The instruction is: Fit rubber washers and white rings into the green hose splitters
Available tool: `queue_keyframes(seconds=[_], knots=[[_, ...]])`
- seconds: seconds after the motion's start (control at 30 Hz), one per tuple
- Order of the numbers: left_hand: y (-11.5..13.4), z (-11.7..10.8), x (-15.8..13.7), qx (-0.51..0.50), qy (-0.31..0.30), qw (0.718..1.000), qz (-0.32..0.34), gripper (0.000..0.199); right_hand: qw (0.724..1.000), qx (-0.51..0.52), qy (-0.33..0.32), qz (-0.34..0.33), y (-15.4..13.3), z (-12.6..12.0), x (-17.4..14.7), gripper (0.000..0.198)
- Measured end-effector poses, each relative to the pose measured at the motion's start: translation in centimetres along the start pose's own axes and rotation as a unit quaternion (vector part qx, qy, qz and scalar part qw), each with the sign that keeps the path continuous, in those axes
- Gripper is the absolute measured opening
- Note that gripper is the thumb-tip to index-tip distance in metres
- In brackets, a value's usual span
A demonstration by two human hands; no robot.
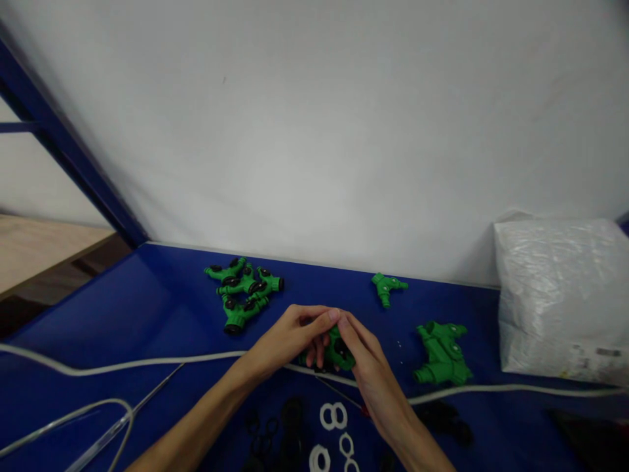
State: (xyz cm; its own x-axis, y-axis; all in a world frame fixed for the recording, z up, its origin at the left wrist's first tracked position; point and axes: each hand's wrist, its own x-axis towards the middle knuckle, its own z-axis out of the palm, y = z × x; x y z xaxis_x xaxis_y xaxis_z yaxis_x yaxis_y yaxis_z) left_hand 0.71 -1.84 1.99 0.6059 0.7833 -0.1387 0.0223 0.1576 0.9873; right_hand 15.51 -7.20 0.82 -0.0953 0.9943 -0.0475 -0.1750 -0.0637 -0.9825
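Both of my hands hold a green Y-shaped hose splitter (335, 353) with black parts, just above the blue table. My left hand (299, 331) has its thumb and fingers closed round the left side. My right hand (362, 344) grips it from the right, and the two thumb tips meet at the top. Fingers cover much of the splitter. White rings (333, 415) lie below the hands. Black rings (265, 436) sit left of them, dim and hard to make out. A thin rod with a red end (364, 410) lies partly under my right wrist.
Several green splitters with black valves (240, 288) are grouped at back left. Plain green bodies (439, 354) lie to the right, another (388, 287) further back. A white cable (147, 362) crosses the table. A plastic-wrapped package (560, 295) stands right; a white wall (314, 131) rises behind.
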Motion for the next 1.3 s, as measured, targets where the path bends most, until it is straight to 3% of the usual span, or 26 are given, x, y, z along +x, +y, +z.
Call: queue_keyframes(seconds=[0.53,0.7,1.0,1.3], knots=[[0.0,1.1,-0.4,-0.120,0.005,0.992,-0.042,0.052,0.999,0.003,0.026,-0.030,0.8,-0.2,0.2,0.034],[-0.5,1.2,-0.4,-0.166,-0.001,0.986,-0.019,0.049,0.998,-0.009,0.051,-0.019,0.9,-0.4,0.1,0.039],[-0.9,1.0,-0.3,-0.166,-0.018,0.986,0.011,0.049,0.996,-0.032,0.081,-0.012,0.6,-0.4,-0.1,0.047],[-0.5,1.0,-0.6,-0.172,-0.002,0.985,-0.026,0.058,0.998,-0.017,0.058,-0.023,0.5,-0.4,-0.1,0.041]])
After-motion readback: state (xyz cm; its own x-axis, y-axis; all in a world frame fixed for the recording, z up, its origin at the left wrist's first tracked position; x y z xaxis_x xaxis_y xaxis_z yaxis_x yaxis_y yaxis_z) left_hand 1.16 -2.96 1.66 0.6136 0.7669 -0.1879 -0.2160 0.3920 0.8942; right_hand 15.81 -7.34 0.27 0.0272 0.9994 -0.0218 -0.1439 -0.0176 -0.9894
